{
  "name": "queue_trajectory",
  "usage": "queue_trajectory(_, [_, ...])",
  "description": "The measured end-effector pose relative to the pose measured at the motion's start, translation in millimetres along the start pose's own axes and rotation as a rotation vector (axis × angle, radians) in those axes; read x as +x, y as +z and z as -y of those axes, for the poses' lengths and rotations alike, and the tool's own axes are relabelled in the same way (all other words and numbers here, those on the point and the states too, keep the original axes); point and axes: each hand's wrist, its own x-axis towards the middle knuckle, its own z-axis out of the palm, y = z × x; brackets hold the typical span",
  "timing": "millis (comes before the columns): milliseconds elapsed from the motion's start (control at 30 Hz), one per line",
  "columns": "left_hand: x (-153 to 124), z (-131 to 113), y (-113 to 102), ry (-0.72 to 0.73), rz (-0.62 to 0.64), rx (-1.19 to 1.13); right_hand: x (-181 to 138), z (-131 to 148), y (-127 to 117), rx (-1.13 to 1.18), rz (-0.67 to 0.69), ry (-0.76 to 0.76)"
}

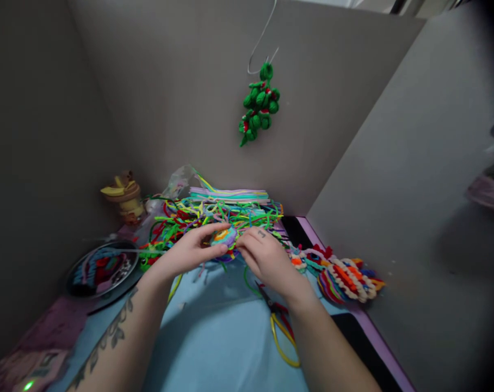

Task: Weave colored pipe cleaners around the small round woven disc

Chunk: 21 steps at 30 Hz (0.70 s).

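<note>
**Both hands on a small pipe-cleaner coil at the edge of the pile**

Head view: The left hand (190, 251) and the right hand (267, 258) meet near the middle of the light blue surface (222, 354). Between them they grasp a pipe-cleaner coil (226, 237), a small rounded piece in purple, orange and blue. The left hand's fingertips lie over its top and near side. The right hand appears to pinch its right edge, though its fingertips are partly hidden.

The coil sits just in front of a loose pile of pipe cleaners (226, 209) in many colours, and touches the nearest strands. Yellow-handled scissors (283, 329) lie on the surface under the right wrist. Right of the hands a row of finished coiled pieces (347, 279) rests against the grey partition. To the left a dark round dish (73, 280) holds more coloured bits, with a small wooden figure (124, 198) behind it. A green pipe-cleaner ornament (258, 106) hangs from a wire hook (261, 38) high on the back wall.
</note>
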Motion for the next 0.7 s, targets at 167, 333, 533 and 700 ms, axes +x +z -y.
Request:
queue_trajectory(167, [2, 1, 1, 0.016, 0.018, -0.076, -1, -4, -1, 0.088, -0.045, -0.034])
queue_trajectory(333, [3, 2, 3, 0.013, -0.020, -0.103, 1, -3, 3, 0.197, -0.131, 0.009])
queue_trajectory(533, [7, 4, 8, 0.040, -0.050, -0.158, 3, 3, 8, 0.337, -0.257, 0.162])
queue_trajectory(700, [8, 5, 11, 0.045, -0.041, -0.161, 2, 5, 12, 0.345, -0.299, 0.248])
